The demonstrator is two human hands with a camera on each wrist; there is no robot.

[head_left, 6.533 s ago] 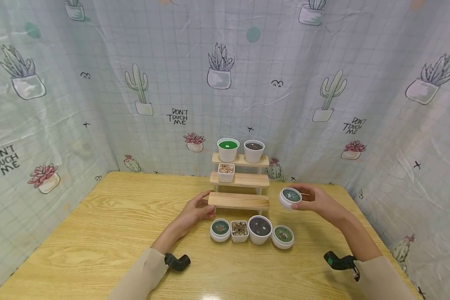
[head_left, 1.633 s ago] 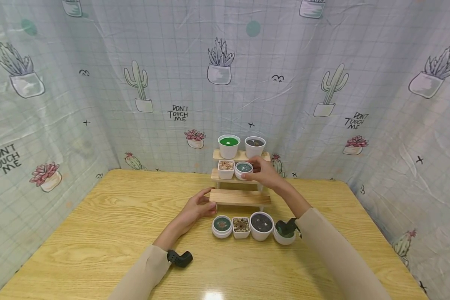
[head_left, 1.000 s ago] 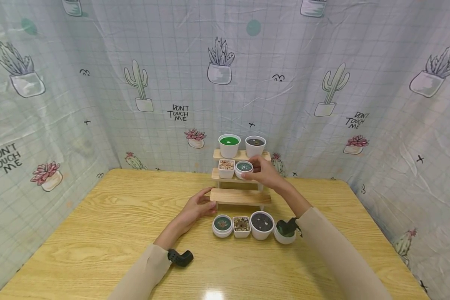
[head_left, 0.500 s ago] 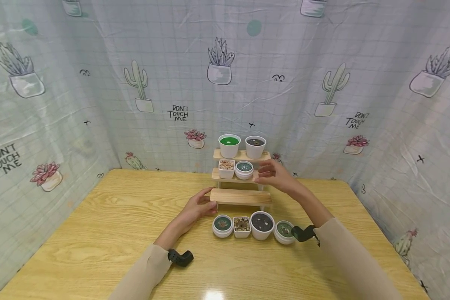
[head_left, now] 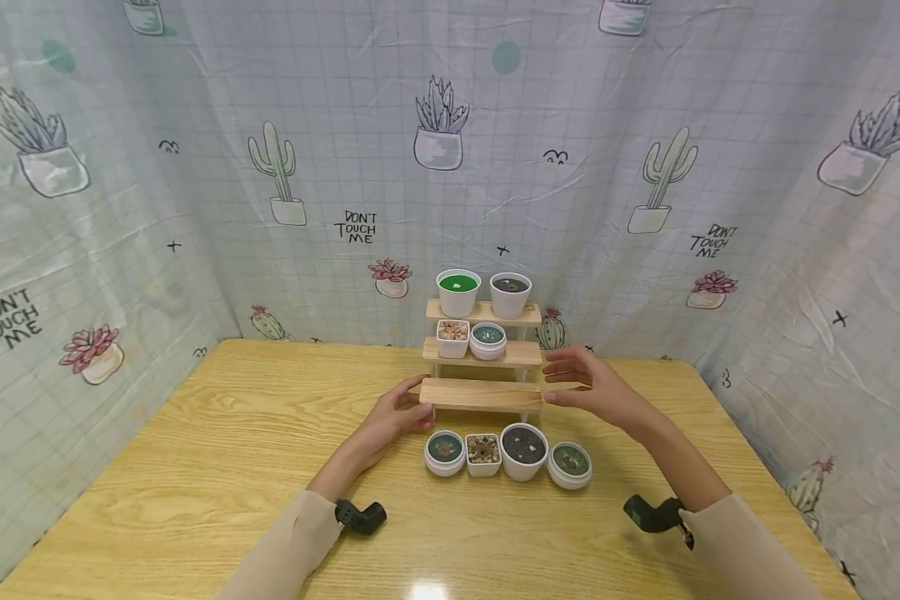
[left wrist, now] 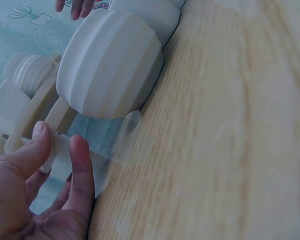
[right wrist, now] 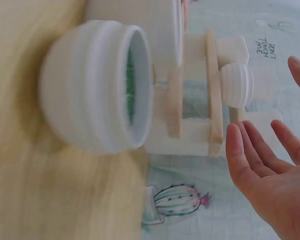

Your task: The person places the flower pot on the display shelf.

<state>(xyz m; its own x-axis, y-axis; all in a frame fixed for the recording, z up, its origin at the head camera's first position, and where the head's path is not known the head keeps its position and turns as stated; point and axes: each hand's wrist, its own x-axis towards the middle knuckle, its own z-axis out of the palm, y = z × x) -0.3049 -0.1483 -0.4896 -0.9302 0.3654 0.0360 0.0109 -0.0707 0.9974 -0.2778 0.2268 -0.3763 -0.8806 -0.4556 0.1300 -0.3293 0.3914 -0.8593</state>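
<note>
A three-tier wooden stand (head_left: pixel 480 393) is at the middle of the table. My left hand (head_left: pixel 387 422) grips the left end of its lowest tier, thumb and fingers about the end and leg in the left wrist view. My right hand (head_left: pixel 591 390) is just right of the lowest tier, fingers spread and holding nothing. On the middle tier sit a square white pot of pebbles (head_left: pixel 452 340) and a round white pot with a teal top (head_left: pixel 487 342). The top tier bears a white pot with a green top (head_left: pixel 458 294) and one with a dark top (head_left: pixel 510 296).
In front of the stand is a row: a round teal-topped pot (head_left: pixel 445 452), a square pebble pot (head_left: pixel 483 455), a tall dark-topped pot (head_left: pixel 523 452) and a round green-topped pot (head_left: pixel 570 464). A cactus-print curtain (head_left: pixel 345 167) hangs behind the wooden table (head_left: pixel 270 400).
My right hand carried the round teal-topped pot onto the middle tier, let go of it, and drew back right and toward me. The left hand keeps its grip on the stand.
</note>
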